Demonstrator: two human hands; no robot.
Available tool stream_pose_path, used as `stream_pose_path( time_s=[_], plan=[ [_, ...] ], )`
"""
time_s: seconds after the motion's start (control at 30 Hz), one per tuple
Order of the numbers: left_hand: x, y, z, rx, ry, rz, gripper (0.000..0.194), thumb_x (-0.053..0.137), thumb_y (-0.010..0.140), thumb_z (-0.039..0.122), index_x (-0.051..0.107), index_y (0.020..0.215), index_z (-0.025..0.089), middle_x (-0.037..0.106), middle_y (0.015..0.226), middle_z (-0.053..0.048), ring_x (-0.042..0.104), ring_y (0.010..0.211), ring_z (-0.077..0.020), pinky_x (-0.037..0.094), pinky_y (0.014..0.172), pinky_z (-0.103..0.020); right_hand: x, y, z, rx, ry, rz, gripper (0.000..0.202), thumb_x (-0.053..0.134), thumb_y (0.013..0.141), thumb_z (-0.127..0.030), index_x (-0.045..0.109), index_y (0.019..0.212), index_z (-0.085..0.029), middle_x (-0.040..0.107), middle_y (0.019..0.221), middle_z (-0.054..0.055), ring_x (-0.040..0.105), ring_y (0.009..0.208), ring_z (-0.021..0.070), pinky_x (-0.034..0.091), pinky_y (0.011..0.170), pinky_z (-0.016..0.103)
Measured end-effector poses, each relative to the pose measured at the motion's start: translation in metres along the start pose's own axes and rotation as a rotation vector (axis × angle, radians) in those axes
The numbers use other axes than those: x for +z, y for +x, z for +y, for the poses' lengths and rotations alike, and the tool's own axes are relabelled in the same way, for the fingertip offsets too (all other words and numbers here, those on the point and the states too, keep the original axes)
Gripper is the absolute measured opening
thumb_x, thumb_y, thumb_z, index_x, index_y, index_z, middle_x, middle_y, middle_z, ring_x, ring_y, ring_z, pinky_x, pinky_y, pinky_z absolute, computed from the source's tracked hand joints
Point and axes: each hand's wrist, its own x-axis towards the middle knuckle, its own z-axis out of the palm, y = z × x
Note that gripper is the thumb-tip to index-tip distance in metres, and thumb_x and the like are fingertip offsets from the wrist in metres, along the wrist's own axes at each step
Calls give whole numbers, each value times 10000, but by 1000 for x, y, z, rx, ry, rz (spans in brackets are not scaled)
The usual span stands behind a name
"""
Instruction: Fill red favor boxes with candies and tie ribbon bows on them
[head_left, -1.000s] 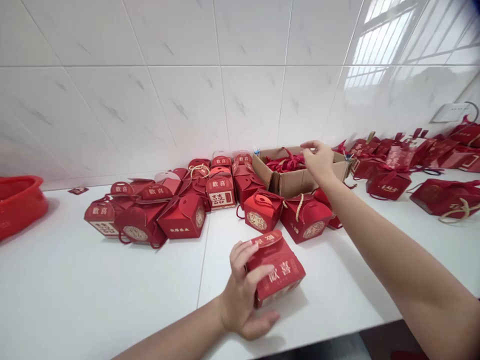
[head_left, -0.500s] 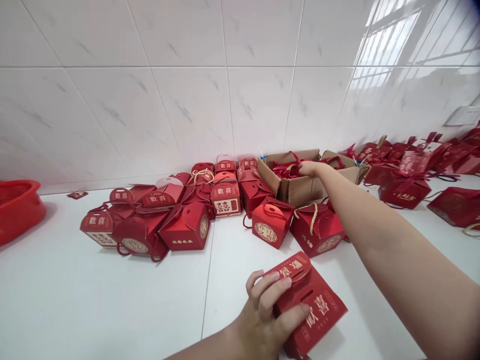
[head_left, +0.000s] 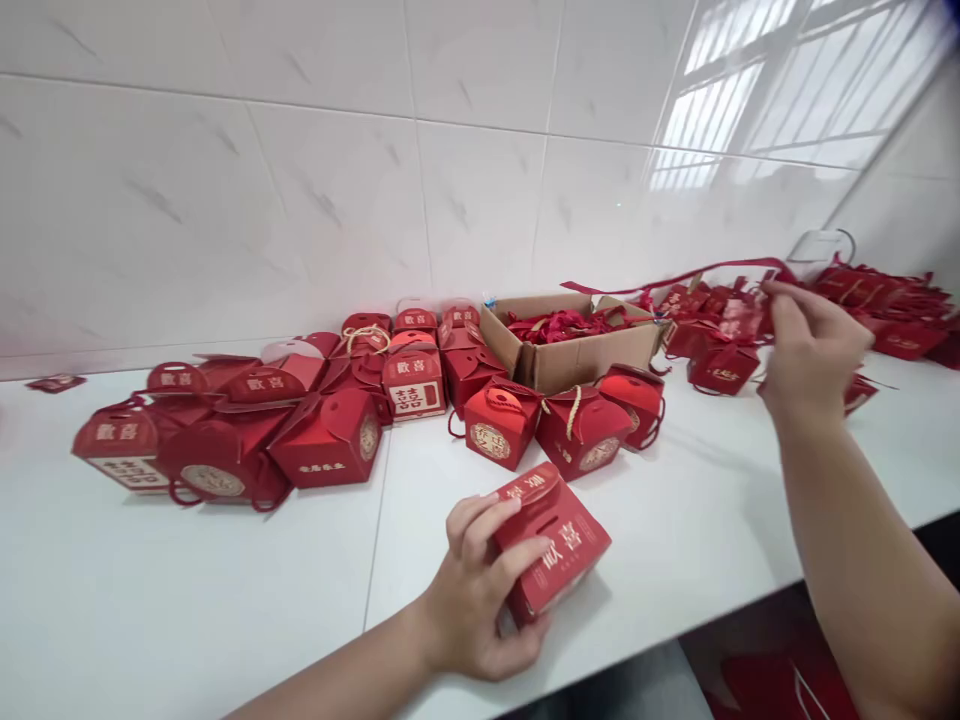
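Note:
My left hand (head_left: 491, 580) is closed around the near-left side of a red paper gift box (head_left: 566, 545) printed with pale characters, near the counter's front edge. My right hand (head_left: 814, 345), raised over the right part of the counter, pinches one end of a long dark red ribbon (head_left: 697, 270). The ribbon trails leftward through the air above an open cardboard carton (head_left: 592, 358), which holds a tangle of red ribbons (head_left: 562, 325).
Several finished-looking red gift boxes (head_left: 326, 445) stand clustered on the left of the white counter (head_left: 225, 590). Three more (head_left: 585, 430) sit before the carton. Further red boxes (head_left: 724, 365) fill the back right. A tiled wall (head_left: 337, 200) rises behind.
My right hand has come out of the carton and moved right, drawing a ribbon with it. My left hand still holds the gift box. The view has turned to the right.

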Motion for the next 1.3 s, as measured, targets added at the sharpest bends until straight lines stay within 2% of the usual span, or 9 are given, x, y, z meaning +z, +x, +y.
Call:
stream_pose_path(
  time_s=[0.07, 0.17, 0.37, 0.5, 0.7, 0.87, 1.0, 1.13, 1.3],
  plan=[
    [0, 2, -1, -6, 0, 1, 571, 570, 664, 309, 451, 1211, 197, 377, 1273, -152, 364, 1190, -334, 332, 1002, -502, -48, -36, 32, 219, -287, 16, 444, 375, 903, -410, 624, 1149, -135, 674, 1038, 150, 631, 997, 314, 489, 836, 442],
    [0, 5, 0, -8, 1, -15, 564, 585, 680, 285, 439, 1216, 191, 356, 1284, -159, 353, 1199, -334, 330, 1008, -506, -100, -93, 72, 370, -439, -275, 166, 590, 719, -304, 713, 699, -193, 657, 577, 108, 657, 650, 334, 502, 629, 455],
    [-2, 6, 0, -23, -76, -31, 573, 560, 718, 279, 415, 1266, 197, 278, 1327, -159, 288, 1266, -361, 324, 1029, -544, -144, -165, 84, 243, -310, -638, 420, 460, 751, -262, 682, 1103, -211, 727, 1049, 65, 706, 845, 234, 570, 709, 329],
    [-3, 6, -2, -10, -44, -38, 577, 503, 801, 384, 389, 1339, 211, 260, 1352, -162, 312, 1243, -360, 338, 1015, -541, -135, -169, 45, 164, -166, -522, 350, 531, 802, -332, 675, 1104, -227, 686, 1147, 83, 716, 826, 225, 599, 722, 343],
    [-5, 5, -1, -132, -21, -12, 810, 367, 827, 678, 247, 1457, 183, 250, 1333, -183, 324, 1233, -358, 382, 982, -503, -105, -143, -27, -7, 77, -268, 102, 672, 782, -323, 708, 872, -295, 715, 907, 10, 678, 627, 200, 591, 660, 404],
    [-8, 8, -1, -312, -186, -39, 675, 314, 897, 608, 270, 1445, 216, 352, 1346, -160, 373, 1252, -328, 371, 1016, -501, -75, -106, -27, 96, 151, 66, 151, 635, 804, -370, 670, 903, -262, 660, 815, 50, 661, 667, 237, 552, 580, 400],
    [-11, 12, 1, -436, -221, 20, 486, 429, 924, 368, 353, 1379, 217, 473, 1254, -133, 491, 1149, -268, 437, 952, -439, -56, -98, 13, 18, -391, -212, 144, 612, 748, -319, 676, 770, -191, 564, 1228, 161, 509, 1185, 362, 431, 956, 534],
    [-14, 15, 3, -453, -145, 87, 473, 531, 866, 261, 401, 1314, 185, 525, 1170, -122, 544, 1060, -245, 482, 891, -401, -50, -117, 51, 203, -569, -562, 159, 568, 736, -321, 681, 734, -209, 622, 1137, 131, 577, 1089, 314, 463, 911, 460],
    [-16, 16, -2, -480, -79, 128, 485, 533, 854, 255, 395, 1314, 187, 526, 1208, -127, 539, 1107, -269, 470, 919, -427, -50, -138, 74, 193, -612, -609, 229, 535, 743, -372, 675, 752, -192, 640, 989, 162, 615, 959, 348, 491, 769, 473]
  ],
)
